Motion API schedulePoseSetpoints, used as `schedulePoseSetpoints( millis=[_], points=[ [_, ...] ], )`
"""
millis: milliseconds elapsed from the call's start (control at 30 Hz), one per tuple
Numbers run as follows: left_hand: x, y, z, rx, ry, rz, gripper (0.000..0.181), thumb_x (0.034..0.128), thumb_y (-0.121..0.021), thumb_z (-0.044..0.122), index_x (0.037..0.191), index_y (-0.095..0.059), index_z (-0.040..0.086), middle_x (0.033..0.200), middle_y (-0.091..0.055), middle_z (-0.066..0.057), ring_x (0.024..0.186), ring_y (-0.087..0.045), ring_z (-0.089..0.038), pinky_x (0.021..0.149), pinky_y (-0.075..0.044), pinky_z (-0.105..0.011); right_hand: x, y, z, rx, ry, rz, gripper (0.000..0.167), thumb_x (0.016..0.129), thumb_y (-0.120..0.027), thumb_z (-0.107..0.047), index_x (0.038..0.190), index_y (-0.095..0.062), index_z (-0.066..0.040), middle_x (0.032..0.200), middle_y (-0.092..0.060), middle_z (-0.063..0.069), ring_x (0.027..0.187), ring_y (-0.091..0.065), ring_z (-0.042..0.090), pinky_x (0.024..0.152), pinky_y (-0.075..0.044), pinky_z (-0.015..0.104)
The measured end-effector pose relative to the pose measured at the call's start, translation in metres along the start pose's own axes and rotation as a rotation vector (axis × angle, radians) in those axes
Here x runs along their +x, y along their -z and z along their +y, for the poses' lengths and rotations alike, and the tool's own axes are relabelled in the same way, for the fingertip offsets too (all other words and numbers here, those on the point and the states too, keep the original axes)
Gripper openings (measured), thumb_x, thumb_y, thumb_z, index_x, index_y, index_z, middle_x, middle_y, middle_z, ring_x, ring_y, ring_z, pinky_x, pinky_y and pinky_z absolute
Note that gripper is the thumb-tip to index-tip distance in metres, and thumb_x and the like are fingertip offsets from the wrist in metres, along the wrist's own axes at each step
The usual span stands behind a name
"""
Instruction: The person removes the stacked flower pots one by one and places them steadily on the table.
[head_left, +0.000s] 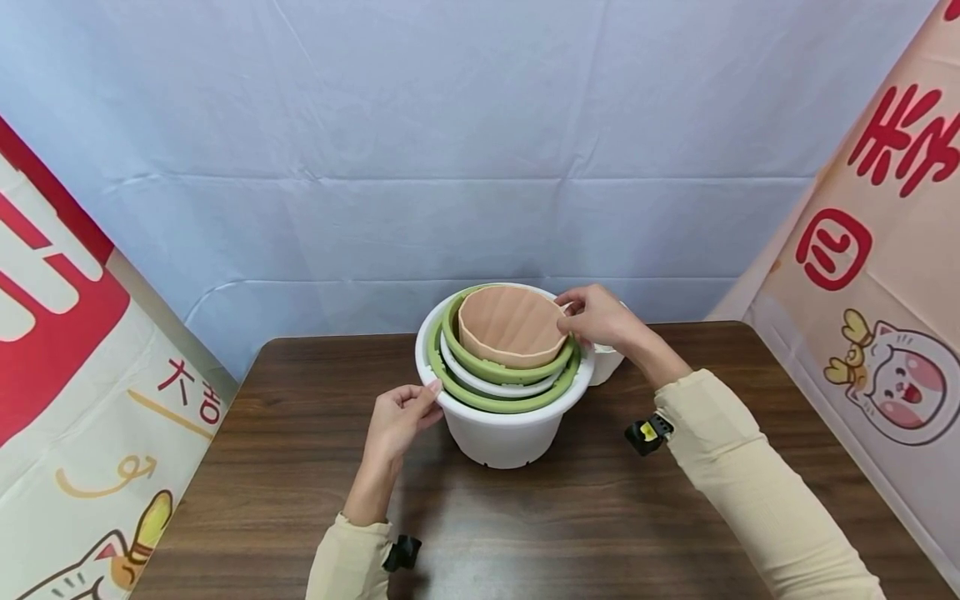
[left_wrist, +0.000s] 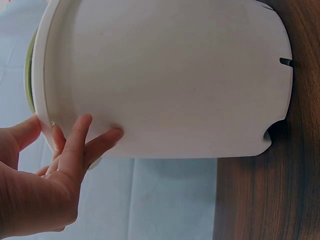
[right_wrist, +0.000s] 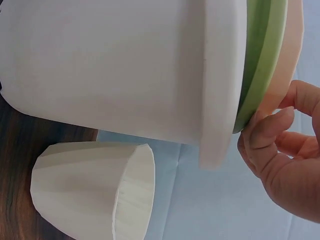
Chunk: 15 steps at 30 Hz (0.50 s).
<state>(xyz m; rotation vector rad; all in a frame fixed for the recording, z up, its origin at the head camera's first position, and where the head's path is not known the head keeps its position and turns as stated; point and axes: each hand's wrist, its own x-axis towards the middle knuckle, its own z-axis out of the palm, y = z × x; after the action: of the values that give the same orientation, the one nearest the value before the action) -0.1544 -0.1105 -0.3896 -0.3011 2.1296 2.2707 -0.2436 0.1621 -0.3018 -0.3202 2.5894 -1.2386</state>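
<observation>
Tabletop [head_left: 277,450], dark woodgrain, bluish cloth [head_left: 450,150] behind; left fingers [left_wrist: 76,142] pinching white pot [head_left: 501,435], right fingers [right_wrist: 272,127] peach pot [head_left: 513,321]

The large white pot [head_left: 502,437] looks like plastic, smooth and matt along its outer wall. The green pots [head_left: 487,407] nested in it have the same dull plastic look; the peach pot [head_left: 513,317] is matt, its inside fluted. At 3 o'clock, the small cream pot [head_left: 604,367] shows a matt, faceted wall. The table [head_left: 300,433] has wood grain with a soft sheen. At 12 o'clock, the backdrop [head_left: 450,125] looks like creased cloth.
</observation>
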Motion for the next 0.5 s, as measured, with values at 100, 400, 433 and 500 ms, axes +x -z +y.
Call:
schedulePoseSetpoints(
  millis=[100, 400, 433, 500],
  points=[
    [0.0, -0.0001, 0.0, 0.0, -0.001, -0.002, 0.027, 0.0872, -0.063, 0.015, 0.091, -0.059, -0.011, 0.075, -0.063, -0.008, 0.075, -0.062, -0.014, 0.074, -0.055, -0.032, -0.0005, 0.0003, -0.0009, 0.013, 0.004, 0.001, 0.046, 0.08, -0.05, -0.002, 0.124, -0.047, 0.007, 0.087, -0.056, 0.013, 0.046, -0.046, 0.012, 0.044, -0.043, 0.024],
    [-0.001, 0.0, 0.0001, -0.019, -0.017, -0.006, 0.028, 0.0869, -0.064, 0.014, 0.091, -0.057, -0.013, 0.074, -0.062, -0.007, 0.075, -0.062, -0.013, 0.073, -0.055, -0.032, -0.0013, 0.0, -0.0027, 0.12, -0.015, -0.027, 0.048, 0.082, -0.047, 0.001, 0.128, -0.04, 0.009, 0.098, -0.052, 0.021, 0.054, -0.059, 0.015, 0.058, -0.055, 0.032],
    [-0.0014, 0.0001, 0.0004, -0.021, -0.02, -0.008, 0.028, 0.0869, -0.064, 0.014, 0.091, -0.057, -0.013, 0.074, -0.062, -0.007, 0.075, -0.062, -0.013, 0.074, -0.055, -0.031, -0.0011, 0.0001, -0.0024, 0.128, -0.015, -0.029, 0.047, 0.082, -0.047, 0.001, 0.128, -0.04, 0.008, 0.1, -0.051, 0.023, 0.055, -0.059, 0.016, 0.059, -0.055, 0.032],
    [-0.0018, 0.0001, 0.0009, -0.021, -0.022, -0.009, 0.028, 0.0867, -0.064, 0.014, 0.092, -0.057, -0.013, 0.074, -0.062, -0.006, 0.075, -0.062, -0.013, 0.074, -0.055, -0.031, -0.001, 0.0004, -0.0017, 0.144, -0.011, -0.033, 0.047, 0.082, -0.046, 0.002, 0.129, -0.04, 0.009, 0.103, -0.05, 0.026, 0.056, -0.06, 0.016, 0.06, -0.056, 0.033]
  ],
)
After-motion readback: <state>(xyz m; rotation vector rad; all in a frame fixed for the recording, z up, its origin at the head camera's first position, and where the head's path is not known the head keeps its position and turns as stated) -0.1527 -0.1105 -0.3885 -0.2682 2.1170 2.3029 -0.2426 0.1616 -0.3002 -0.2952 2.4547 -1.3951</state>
